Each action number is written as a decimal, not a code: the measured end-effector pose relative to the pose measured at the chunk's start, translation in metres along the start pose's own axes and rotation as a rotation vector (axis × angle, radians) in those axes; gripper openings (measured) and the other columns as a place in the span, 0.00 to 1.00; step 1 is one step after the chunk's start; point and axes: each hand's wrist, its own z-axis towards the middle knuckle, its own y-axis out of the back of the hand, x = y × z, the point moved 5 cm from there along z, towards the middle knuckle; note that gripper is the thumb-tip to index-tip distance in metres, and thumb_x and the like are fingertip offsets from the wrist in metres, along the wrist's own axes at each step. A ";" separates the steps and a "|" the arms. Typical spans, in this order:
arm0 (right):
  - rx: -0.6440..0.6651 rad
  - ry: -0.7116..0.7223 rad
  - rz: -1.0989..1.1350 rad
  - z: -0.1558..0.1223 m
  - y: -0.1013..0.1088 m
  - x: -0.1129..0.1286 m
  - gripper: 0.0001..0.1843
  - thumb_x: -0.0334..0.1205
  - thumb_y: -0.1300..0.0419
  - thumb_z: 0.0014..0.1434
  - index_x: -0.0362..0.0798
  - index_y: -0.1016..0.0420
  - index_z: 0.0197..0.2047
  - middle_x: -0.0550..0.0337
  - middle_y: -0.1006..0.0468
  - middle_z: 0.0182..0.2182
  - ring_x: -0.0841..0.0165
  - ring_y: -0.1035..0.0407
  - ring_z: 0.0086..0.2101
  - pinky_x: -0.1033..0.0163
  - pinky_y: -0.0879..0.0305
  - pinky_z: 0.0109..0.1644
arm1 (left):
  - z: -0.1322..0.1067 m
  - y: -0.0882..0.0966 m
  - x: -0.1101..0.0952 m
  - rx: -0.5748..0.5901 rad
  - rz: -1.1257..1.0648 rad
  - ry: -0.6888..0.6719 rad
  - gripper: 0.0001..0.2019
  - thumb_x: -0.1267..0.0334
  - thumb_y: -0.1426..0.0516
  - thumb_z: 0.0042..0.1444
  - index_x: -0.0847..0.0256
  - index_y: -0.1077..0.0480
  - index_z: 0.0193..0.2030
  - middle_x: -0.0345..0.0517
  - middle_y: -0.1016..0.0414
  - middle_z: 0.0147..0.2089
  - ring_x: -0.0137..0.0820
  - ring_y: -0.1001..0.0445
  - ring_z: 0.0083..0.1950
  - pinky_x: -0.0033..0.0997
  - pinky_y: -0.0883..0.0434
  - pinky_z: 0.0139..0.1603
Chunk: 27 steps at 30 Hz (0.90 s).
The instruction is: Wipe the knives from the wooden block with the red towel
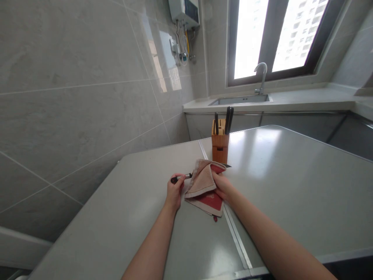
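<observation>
Toward the far edge of the smooth table (122, 217), with wide room to both side edges, the left hand (174, 190) clamps its fingers on the handle of a knife (188, 175). The right hand (223, 185), its forearm slanting from the near edge, grips a woven cloth (203, 179) around the blade, fingers partly hidden.

knife blade (229, 166) mostly hidden by cloth (201, 179), right hand (222, 186) partly covered, water heater (180, 11) cropped at top
</observation>
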 end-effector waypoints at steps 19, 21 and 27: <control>-0.017 -0.009 0.033 0.003 0.003 -0.004 0.17 0.46 0.34 0.44 0.50 0.32 0.37 0.59 0.22 0.30 0.64 0.27 0.35 0.60 0.30 0.39 | 0.001 0.002 0.002 -0.010 -0.087 0.022 0.12 0.63 0.36 0.42 0.63 0.34 0.31 0.33 0.40 0.22 0.17 0.42 0.21 0.18 0.45 0.22; -0.011 -0.009 0.035 0.004 0.004 -0.005 0.17 0.46 0.34 0.44 0.51 0.32 0.36 0.60 0.22 0.30 0.64 0.27 0.35 0.60 0.30 0.39 | 0.001 0.002 0.002 -0.012 -0.098 0.019 0.12 0.63 0.36 0.42 0.64 0.34 0.31 0.33 0.40 0.22 0.17 0.42 0.21 0.18 0.45 0.21; -0.010 -0.001 0.022 0.005 0.006 -0.006 0.17 0.46 0.34 0.44 0.50 0.31 0.37 0.58 0.22 0.30 0.64 0.27 0.34 0.60 0.30 0.38 | 0.003 0.002 0.000 -0.012 -0.118 -0.011 0.11 0.63 0.37 0.44 0.64 0.34 0.31 0.33 0.42 0.20 0.18 0.42 0.20 0.19 0.47 0.20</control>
